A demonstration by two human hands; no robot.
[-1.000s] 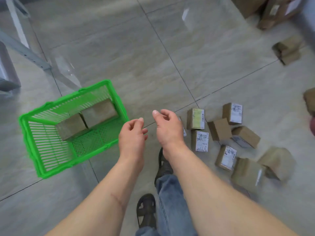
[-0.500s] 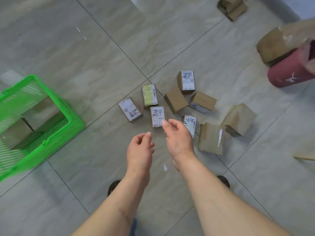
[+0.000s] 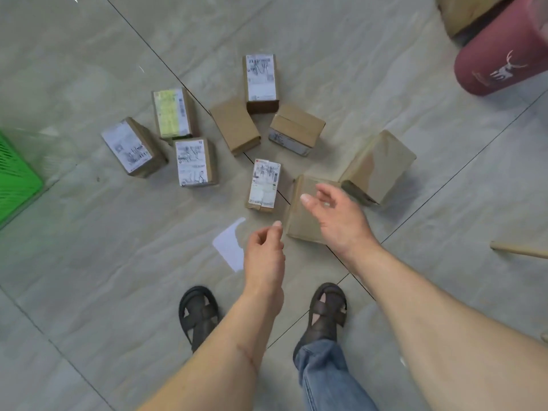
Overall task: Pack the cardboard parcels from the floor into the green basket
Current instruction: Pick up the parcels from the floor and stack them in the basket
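Parcels (image 3: 262,185) mostly unpacked: nine lie on the floor (image 3: 89,247). Basket (image 3: 14,179) only partly in view at left, contents unseen. My left hand (image 3: 264,253) and right hand (image 3: 335,218) hover empty, fingers loosely apart, above the nearest plain box (image 3: 299,221).

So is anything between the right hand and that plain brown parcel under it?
Nothing visible: the right hand hovers open directly over the plain brown cardboard parcel, with no object between them.
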